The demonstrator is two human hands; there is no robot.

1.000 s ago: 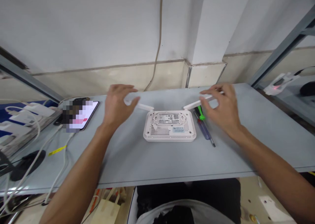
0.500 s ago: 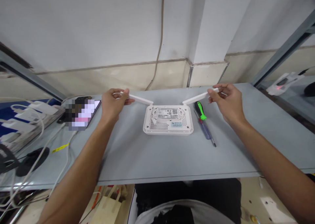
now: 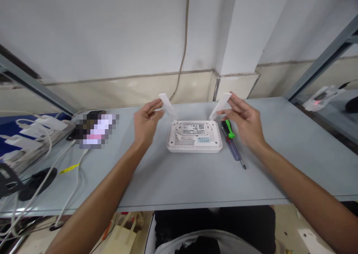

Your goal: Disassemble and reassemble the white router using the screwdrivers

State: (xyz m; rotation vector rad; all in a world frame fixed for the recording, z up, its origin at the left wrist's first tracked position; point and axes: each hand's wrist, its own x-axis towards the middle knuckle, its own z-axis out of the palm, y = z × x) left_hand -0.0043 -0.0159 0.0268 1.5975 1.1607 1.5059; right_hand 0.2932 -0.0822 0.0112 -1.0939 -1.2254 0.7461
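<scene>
The flat white plastic router box (image 3: 195, 135) lies upside down on the grey table (image 3: 179, 179), with the loosely spread left hand (image 3: 145, 125) touching its left white antenna (image 3: 168, 105) and the loosely spread right hand (image 3: 244, 123) touching its right white antenna (image 3: 220, 105), beside a green-handled screwdriver (image 3: 231, 139).

Head cam – looks fwd/down, close over table (image 3: 195, 183).

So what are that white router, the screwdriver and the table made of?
Router: apparently matte white moulded plastic, judging by its vent holes and even colour. Screwdriver: green and see-through blue handle, probably plastic; the thin dark shaft looks like metal. Table: smooth pale grey top with a faint sheen, maybe laminate or painted board; the look leaves that open.
</scene>
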